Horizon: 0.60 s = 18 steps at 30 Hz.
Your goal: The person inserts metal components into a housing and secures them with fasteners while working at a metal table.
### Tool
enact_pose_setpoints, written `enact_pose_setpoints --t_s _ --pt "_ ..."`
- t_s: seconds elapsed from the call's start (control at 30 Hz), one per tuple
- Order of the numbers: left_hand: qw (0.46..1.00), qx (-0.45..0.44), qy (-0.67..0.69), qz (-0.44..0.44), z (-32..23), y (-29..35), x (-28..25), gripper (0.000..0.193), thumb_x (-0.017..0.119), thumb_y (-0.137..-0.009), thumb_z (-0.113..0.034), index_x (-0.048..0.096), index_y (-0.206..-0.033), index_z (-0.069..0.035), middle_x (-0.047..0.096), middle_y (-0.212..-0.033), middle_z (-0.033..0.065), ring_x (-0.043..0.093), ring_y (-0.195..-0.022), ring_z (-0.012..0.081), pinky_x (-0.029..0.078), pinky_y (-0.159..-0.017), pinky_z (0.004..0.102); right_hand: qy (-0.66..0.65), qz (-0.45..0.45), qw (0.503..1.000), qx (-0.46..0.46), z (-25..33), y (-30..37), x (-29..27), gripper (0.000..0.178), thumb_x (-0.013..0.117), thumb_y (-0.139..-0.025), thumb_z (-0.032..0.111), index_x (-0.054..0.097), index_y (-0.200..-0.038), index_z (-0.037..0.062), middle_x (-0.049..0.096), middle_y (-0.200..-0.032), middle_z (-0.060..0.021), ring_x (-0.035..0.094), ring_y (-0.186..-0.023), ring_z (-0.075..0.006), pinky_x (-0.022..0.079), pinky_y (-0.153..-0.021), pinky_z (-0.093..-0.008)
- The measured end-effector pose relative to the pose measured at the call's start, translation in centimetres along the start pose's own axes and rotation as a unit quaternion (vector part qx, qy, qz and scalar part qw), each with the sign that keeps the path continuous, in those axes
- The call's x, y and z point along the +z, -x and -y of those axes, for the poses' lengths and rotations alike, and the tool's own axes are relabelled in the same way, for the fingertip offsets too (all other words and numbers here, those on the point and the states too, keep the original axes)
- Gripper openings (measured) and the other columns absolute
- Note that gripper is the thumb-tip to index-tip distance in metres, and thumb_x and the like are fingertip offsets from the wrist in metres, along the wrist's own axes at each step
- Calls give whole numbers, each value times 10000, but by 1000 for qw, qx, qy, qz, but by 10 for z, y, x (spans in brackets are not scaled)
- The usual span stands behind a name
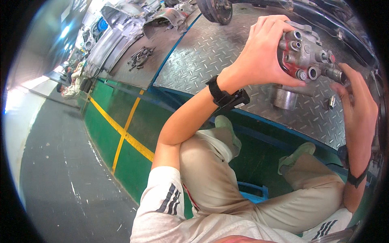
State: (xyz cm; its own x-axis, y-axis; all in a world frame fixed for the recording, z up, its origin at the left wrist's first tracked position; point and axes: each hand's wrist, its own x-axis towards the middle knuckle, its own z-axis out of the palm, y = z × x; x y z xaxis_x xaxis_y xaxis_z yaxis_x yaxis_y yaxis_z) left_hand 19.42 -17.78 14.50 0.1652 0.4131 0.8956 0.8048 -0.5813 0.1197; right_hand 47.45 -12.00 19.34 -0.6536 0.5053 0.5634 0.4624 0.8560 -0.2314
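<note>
My left hand (265, 50) grips a grey metal housing (308, 50) with round ports, bolt heads and red smears, its thumb along the lower side. At the housing's right end, a short pipe stub (336, 75) sticks out. My right hand (358, 95) has its thumb and forefinger closed around that stub; the thumb is slightly blurred. A shiny metal cylinder (283, 97) shows under the housing, over the tread-plate bench top (202, 52). On the plate near my right thumb lies a small metal sleeve (332, 102).
A pile of bolts (141, 56) lies on the bench at left, beyond a blue edge strip. Large metal castings (121, 36) stand behind it. A black bar (324, 24) runs along the far right. Below is green floor with yellow lines (123, 131); a person (73, 83) is far left.
</note>
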Motion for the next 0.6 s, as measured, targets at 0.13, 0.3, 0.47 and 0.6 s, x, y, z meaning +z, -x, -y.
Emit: enact_pose_setpoints --t_s 0.13,0.3,0.47,0.6 --pt "1000 -7 -5 2 0 2 -1 987 1008 -489 -435 556 -1276 -45 539 -1360 164 475 -1301 380 372 -1079 506 70 -70 983 -155 11 -2 -1 341 664 -919 -69 650 -1251 8 690 -1112 -158 698 -925 -299 552 -798 -337" --pt "1000 -14 0 8 -1 2 -4 991 1009 -487 -432 558 -1280 -47 538 -1366 174 473 -1314 385 368 -1090 510 -9 -42 998 -43 6 -1 4 356 617 -895 -115 659 -1232 -7 665 -1171 -172 699 -981 -301 563 -840 -365" --pt "1000 -4 0 18 -2 -7 0 967 1012 -493 -425 573 -1268 -49 544 -1368 185 487 -1304 394 384 -1082 512 8 -68 984 -165 1 -2 -3 382 691 -857 -62 661 -1231 7 690 -1104 -175 702 -927 -286 558 -748 -370" --pt "1000 -10 -17 25 1 -3 -2 976 1021 -494 -402 577 -1286 -44 549 -1395 203 511 -1293 401 400 -1087 508 44 -92 986 -131 1 -6 6 292 730 -873 -4 681 -1159 30 717 -982 -160 707 -812 -302 555 -687 -354"
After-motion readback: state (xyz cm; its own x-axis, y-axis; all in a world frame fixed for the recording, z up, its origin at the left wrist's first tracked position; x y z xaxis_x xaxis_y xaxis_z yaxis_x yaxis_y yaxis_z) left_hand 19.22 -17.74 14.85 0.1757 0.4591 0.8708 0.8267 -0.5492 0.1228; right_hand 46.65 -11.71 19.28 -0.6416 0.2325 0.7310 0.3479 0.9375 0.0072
